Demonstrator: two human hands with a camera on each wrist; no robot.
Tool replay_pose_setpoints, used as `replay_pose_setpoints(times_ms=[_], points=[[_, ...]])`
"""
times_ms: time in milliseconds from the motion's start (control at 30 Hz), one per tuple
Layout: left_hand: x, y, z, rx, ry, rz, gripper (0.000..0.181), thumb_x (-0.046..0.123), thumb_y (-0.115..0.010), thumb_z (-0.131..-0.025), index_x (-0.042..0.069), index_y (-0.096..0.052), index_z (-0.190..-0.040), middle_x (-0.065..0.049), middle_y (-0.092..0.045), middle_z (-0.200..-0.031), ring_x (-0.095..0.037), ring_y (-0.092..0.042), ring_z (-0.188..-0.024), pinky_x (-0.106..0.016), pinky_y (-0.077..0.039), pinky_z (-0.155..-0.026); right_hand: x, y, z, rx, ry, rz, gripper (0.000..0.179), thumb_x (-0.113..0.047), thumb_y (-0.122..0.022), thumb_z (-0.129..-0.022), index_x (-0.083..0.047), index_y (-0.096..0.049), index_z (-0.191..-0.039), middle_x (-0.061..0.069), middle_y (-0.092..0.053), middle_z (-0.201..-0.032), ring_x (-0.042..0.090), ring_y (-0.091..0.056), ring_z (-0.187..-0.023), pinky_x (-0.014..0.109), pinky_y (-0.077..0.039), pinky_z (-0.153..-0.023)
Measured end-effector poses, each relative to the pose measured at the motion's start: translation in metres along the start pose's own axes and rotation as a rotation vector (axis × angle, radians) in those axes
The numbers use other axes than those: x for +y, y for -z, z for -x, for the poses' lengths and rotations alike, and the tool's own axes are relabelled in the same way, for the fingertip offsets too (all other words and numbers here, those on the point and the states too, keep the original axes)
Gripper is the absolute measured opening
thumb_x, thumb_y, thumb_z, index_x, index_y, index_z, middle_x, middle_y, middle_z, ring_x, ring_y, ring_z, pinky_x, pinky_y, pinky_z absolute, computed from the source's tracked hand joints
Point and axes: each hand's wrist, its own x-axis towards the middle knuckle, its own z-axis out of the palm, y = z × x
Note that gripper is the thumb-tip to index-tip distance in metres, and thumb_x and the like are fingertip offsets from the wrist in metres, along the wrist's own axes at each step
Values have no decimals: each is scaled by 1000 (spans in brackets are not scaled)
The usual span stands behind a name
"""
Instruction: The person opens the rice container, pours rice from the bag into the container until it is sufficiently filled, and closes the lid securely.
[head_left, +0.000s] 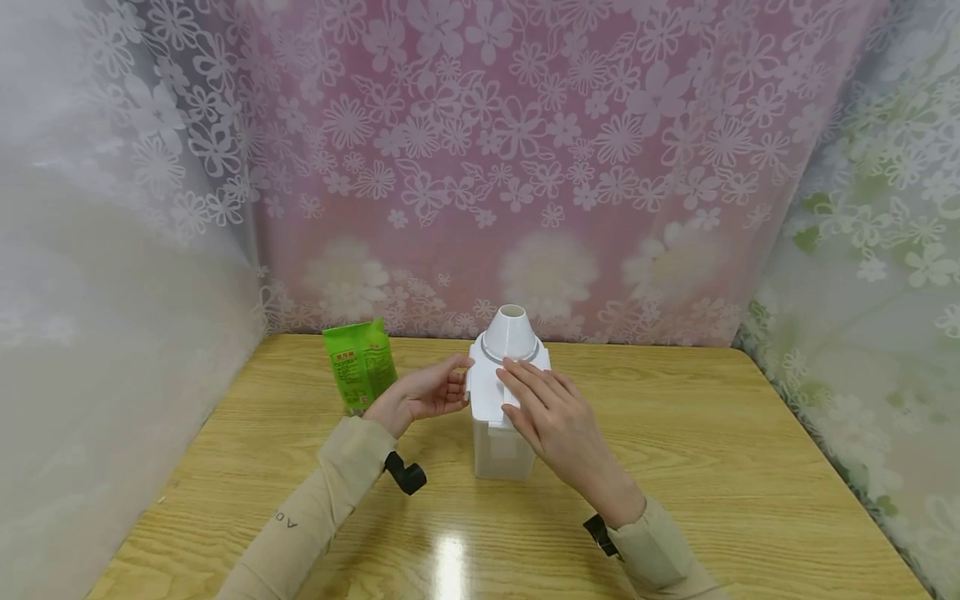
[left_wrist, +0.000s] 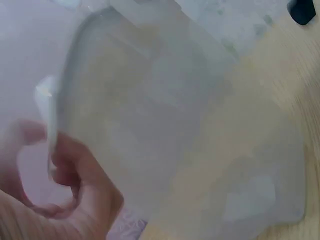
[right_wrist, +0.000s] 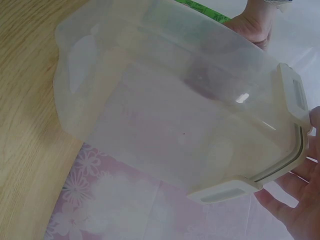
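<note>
One translucent container (head_left: 504,457) stands upright near the middle of the surface (head_left: 697,442), topped by one white lid (head_left: 487,398) with one cone-shaped spout (head_left: 511,333) at its far end. The right wrist view shows two white clips (right_wrist: 225,190) along the lid's edge (others may be hidden).

Two hands are at work on it. The person's left hand (head_left: 423,390) pinches the side clip (left_wrist: 51,142) between thumb and curled fingers. The right hand (head_left: 558,417) grasps nothing; its fingers lie extended, touching the lid's top.

One green bag (head_left: 360,362) stands left of the container, apart from it, its base partly hidden by the left hand. Two beige sleeves (head_left: 300,500) reach in from below, with a black wrist mount (head_left: 405,477) at each cuff.

The surface is yellowish wood grain, with one bright reflection close to the person. Behind it hangs a pink flowered curtain (head_left: 525,125); pale sheets (head_left: 112,292) flank both sides, the right one patterned with white flowers and green leaves.
</note>
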Motion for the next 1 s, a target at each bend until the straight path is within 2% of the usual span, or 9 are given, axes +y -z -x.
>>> replay_pose_setpoints(times_ms=[133, 200, 367, 500, 567, 733, 833, 933, 1000], points=[[1, -1, 2, 9, -31, 15, 24, 24, -52, -99, 10, -64, -82, 4, -64, -72, -3, -59, -62, -14, -50, -56, -1, 0, -1, 1, -2, -7, 53, -42, -35, -111, -5, -62, -138, 11, -60, -142, 28, -59, -128, 52, -48, -102], [1, 0, 3, -6, -28, 4, 24, 25, -52, -100, 10, -63, -85, 4, -64, -74, -3, -59, -64, -15, -51, -58, -1, 0, -1, 3, -3, -10, 53, -42, -35, -111, -5, -62, -138, 11, -60, -142, 28, -59, -128, 51, -48, -102], [-1, 4, 3, -44, 12, -6, 24, 31, -52, -103, 10, -61, -98, 3, -63, -83, -7, -59, -74, -22, -53, -73, -1, 1, -2, 6, 1, -9, 54, -42, -35, -111, -4, -62, -138, 12, -61, -141, 28, -60, -127, 49, -49, -101], [-5, 7, 4, -41, 22, -3, 24, 36, -55, -103, 12, -60, -104, 3, -63, -88, -8, -59, -78, -25, -53, -79, -1, 0, -1, -1, 1, -12, 53, -42, -35, -111, -4, -62, -138, 12, -61, -141, 28, -60, -127, 50, -49, -101], [-6, 7, 5, -27, 17, -13, 25, 38, -56, -103, 13, -60, -105, 3, -62, -89, -8, -59, -79, -26, -53, -80, -1, 0, -1, -4, -1, -13, 53, -42, -35, -111, -4, -62, -138, 12, -60, -142, 28, -59, -128, 50, -49, -102], [-10, 7, 11, 21, -3, -50, 27, 42, -57, -103, 15, -60, -106, 3, -61, -92, -9, -59, -84, -35, -50, -94, -1, 1, -1, -5, -3, -15, 53, -42, -35, -111, -5, -62, -138, 12, -60, -142, 28, -59, -128, 50, -49, -101], [-15, 8, 12, 33, -20, -61, 30, 43, -55, -104, 13, -62, -106, 3, -62, -94, -10, -59, -87, -37, -49, -97, -1, 2, -2, -2, -3, -18, 53, -42, -35, -111, -4, -62, -138, 12, -60, -142, 28, -59, -128, 51, -48, -102], [-18, 11, 15, 74, -52, -76, 35, 41, -57, -104, 9, -61, -117, -1, -62, -104, -15, -59, -97, -39, -49, -100, -1, 2, -2, -3, 0, -13, 53, -42, -35, -111, -5, -62, -138, 12, -60, -142, 28, -59, -128, 50, -49, -102], [-19, 11, 19, 127, -106, -104, 42, 38, -58, -103, 4, -58, -127, -7, -61, -116, -20, -57, -106, -42, -48, -104, -1, 2, -2, -5, 1, -8, 53, -42, -35, -111, -5, -62, -138, 11, -60, -142, 28, -59, -128, 50, -49, -102]])
